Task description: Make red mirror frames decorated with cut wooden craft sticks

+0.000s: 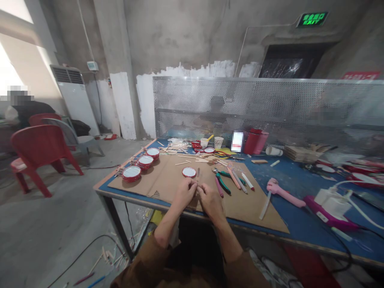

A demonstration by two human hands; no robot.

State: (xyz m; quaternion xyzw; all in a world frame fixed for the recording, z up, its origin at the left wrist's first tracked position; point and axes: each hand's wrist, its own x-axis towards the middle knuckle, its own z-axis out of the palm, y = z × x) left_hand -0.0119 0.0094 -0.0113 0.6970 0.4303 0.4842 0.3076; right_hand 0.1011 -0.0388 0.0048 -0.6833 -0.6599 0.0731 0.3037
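Observation:
My left hand [185,193] and my right hand [211,199] meet above the near edge of a cardboard sheet [168,180]. Fingertips of both are pinched together around something too small to make out. Just beyond them lies a small red-rimmed drum [189,172] with a white face. A thin stick-like piece [198,173] shows past my fingertips. To the right are green-handled pliers [223,183], a pink-handled tool [219,187] and a marker [248,181]. Several similar drums [131,173] stand along the left side of the cardboard.
Wooden sticks [177,146], paper cups [219,142] and a lit phone [237,141] are at the back. A pink glue gun [285,194] and a purple power strip [330,214] lie right. Behind the blue table [258,170] rises a perforated metal screen [186,104]. A person sits far left.

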